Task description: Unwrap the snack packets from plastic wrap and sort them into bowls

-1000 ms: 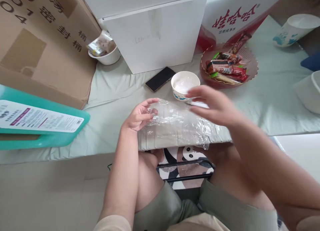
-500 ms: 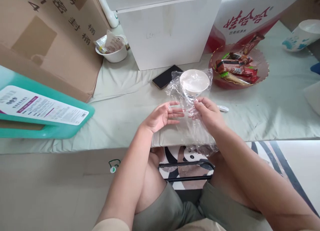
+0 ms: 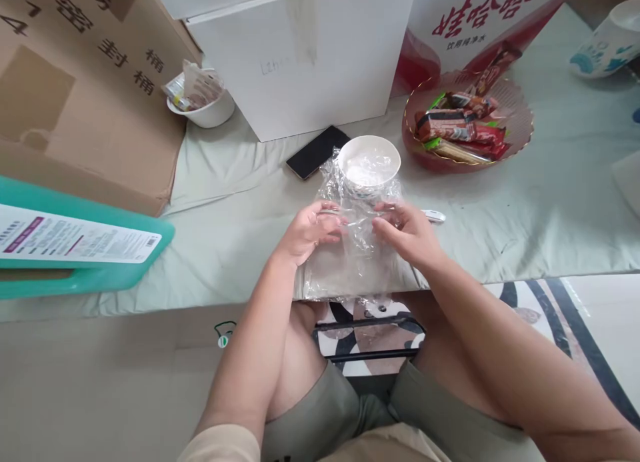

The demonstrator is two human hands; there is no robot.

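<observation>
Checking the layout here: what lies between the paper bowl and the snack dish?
In the head view, only bare green cloth lies between the bowl and the snack dish; the bowl's plastic wrap falls short of the gap.

One head-worn view; looks forward and down, close over the table [image 3: 550,222].

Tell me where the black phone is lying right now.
In the head view the flat black phone lies on the pale green cloth, just left of the plastic-wrapped white paper bowl and in front of the white box.
</observation>
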